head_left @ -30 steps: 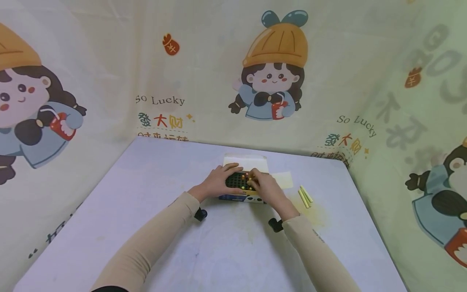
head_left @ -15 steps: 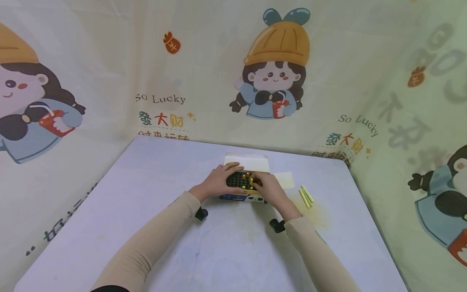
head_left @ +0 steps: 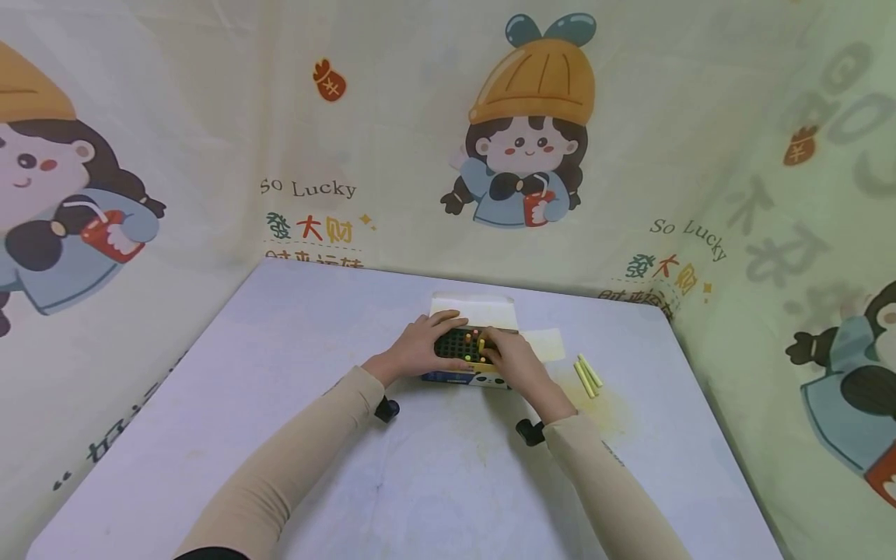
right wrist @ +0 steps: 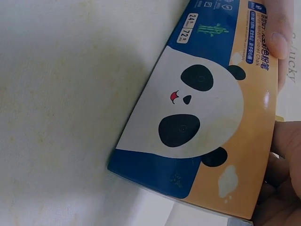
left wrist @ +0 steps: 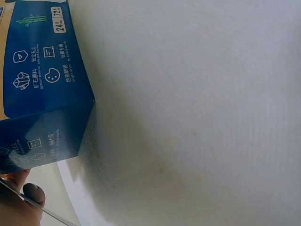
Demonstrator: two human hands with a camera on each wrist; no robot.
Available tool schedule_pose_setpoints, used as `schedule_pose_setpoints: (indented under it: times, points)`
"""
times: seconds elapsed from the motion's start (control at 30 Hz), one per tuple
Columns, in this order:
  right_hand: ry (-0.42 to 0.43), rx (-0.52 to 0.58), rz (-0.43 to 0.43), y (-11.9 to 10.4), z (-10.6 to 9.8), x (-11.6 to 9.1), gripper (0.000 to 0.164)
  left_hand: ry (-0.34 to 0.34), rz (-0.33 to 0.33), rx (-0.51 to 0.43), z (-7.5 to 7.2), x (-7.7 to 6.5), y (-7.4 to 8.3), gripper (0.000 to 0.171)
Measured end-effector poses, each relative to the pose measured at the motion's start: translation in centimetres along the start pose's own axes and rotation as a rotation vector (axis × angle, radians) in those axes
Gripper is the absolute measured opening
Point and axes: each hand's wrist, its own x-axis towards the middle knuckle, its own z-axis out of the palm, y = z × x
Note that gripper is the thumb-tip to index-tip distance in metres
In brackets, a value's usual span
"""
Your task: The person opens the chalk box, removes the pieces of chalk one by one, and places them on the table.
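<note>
An open chalk box (head_left: 455,379) stands on the table; its front, blue and orange with a panda face (right wrist: 207,108), reads "Colored Chalk". Inside is a dark grid of holes (head_left: 450,344) with several chalk sticks upright on its right side. My left hand (head_left: 413,348) grips the box's left end, thumb along the front edge and fingers over the back. Over the right end, my right hand (head_left: 518,360) pinches a yellow chalk stick (head_left: 481,344) that stands up from the grid. Its lower end is out of sight.
The box's white lid flap (head_left: 476,311) lies folded back behind it, and a pale side flap (head_left: 544,344) extends right. A few pale yellow chalk sticks (head_left: 586,376) lie on the table to the right. A printed cloth (head_left: 392,140) hangs behind the table.
My right fingers have shifted slightly at the yellow chalk stick, which shows a little more clearly. The left hand keeps its hold on the box.
</note>
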Motion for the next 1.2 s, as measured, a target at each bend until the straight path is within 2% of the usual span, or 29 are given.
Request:
schedule_pose_setpoints:
  times: [0.77,1.2]
  points:
    - [-0.003,0.007,0.019,-0.44,-0.07,-0.01,0.021,-0.011,-0.008,0.01,-0.02,0.23,-0.21,0.093]
    - [0.018,0.035,-0.007,-0.24,-0.08,0.09,0.019,-0.007,-0.013,0.005,0.2,0.37,-0.43,0.093]
